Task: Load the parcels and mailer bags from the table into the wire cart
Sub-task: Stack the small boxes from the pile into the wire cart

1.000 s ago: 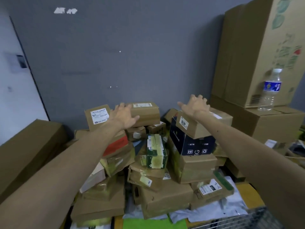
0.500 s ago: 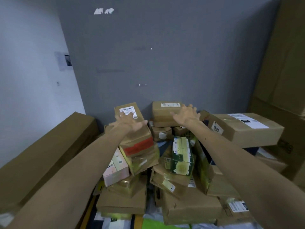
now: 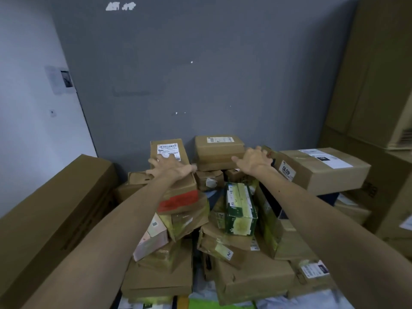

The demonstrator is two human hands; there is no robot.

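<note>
Against grey wall [image 3: 200, 85], parcels [image 3: 323, 172] seemingly hide tabletop.

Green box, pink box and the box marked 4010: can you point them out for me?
green box [image 3: 240, 208], head view, on its taped top face.
pink box [image 3: 151, 239], head view, on its pale front face.
box marked 4010 [image 3: 321, 172], head view, on its brown top face.

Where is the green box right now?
In the head view the green box sits just right of centre, below the right hand and to the right of the red-taped box.
</note>
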